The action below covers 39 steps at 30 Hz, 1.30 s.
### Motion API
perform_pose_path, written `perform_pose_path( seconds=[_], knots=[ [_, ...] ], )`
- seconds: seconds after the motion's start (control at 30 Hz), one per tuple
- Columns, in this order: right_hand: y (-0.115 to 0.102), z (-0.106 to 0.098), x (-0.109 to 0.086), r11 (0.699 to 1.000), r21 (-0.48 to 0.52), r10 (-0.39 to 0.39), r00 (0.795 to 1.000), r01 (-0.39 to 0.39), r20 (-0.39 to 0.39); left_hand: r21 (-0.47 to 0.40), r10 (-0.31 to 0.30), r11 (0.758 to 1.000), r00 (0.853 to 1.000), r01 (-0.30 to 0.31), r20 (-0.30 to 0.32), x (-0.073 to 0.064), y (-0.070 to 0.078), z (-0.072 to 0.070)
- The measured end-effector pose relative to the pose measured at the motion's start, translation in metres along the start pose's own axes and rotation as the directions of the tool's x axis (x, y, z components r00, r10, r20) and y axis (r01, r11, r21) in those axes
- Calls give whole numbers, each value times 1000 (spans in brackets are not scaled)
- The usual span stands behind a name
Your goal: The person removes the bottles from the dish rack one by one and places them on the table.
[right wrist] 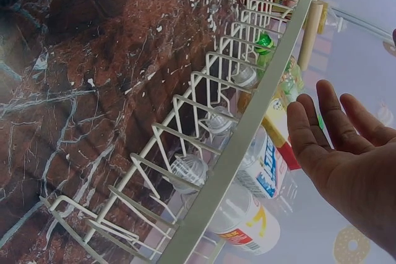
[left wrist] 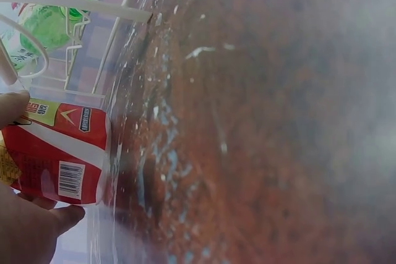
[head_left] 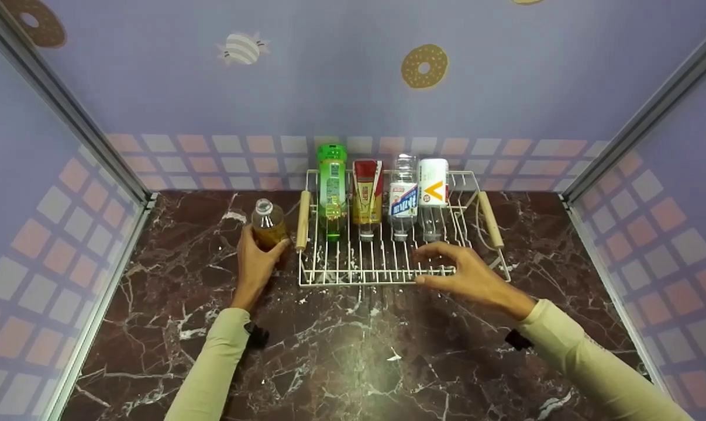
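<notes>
To the left of the white wire rack [head_left: 358, 282], my left hand [head_left: 255, 263] grips a clear plastic bottle [head_left: 269, 223] with its cap end up. Its red and gold label shows in the left wrist view, the thumb and fingers on either side. My right hand [head_left: 467, 275] is over the rack's front right part, fingers spread and bent, holding nothing. In the rack, cap ends toward the front, sit a green bottle [head_left: 332, 187], a red and gold bottle [head_left: 367, 190], a bottle with a blue and white label [head_left: 403, 199] and a white-labelled bottle [head_left: 433, 182].
Wooden handles [head_left: 303, 219] flank the rack on its left and right sides. Below it lies a dark red marble-patterned table [head_left: 353, 356]. A lilac back wall [head_left: 341, 93] rises close behind, and side panels [head_left: 42, 257] bound the table.
</notes>
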State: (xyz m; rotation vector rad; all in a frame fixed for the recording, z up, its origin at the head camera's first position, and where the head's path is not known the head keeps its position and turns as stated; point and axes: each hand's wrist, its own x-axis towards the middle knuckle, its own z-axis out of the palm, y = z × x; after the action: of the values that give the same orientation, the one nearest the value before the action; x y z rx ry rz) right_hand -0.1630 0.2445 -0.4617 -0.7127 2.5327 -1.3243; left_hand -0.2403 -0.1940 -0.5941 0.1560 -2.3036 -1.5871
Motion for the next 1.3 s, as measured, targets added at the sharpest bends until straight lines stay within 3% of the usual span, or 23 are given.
perform_pose_path(
  seconds=[0.33, 0.63, 0.9, 1.3],
  knots=[
    [3, -2, 0, 999, -7, 35, 999, -35, -14, 37, -21, 999, 999, 19, 33, -4, 4, -5],
    [5, -4, -1, 1000, 0, 14, 1000, -14, -26, 91, -87, 993, 991, 78, 97, -21, 7, -18],
    [7, -7, -2, 999, -3, 49, 998, -49, -38, 97, -32, 995, 995, 23, 97, -35, 20, -28],
    [9, -12, -2, 998, -3, 58, 997, -58, -52, 63, -8, 998, 995, 2, 95, -59, 44, -42]
  ],
)
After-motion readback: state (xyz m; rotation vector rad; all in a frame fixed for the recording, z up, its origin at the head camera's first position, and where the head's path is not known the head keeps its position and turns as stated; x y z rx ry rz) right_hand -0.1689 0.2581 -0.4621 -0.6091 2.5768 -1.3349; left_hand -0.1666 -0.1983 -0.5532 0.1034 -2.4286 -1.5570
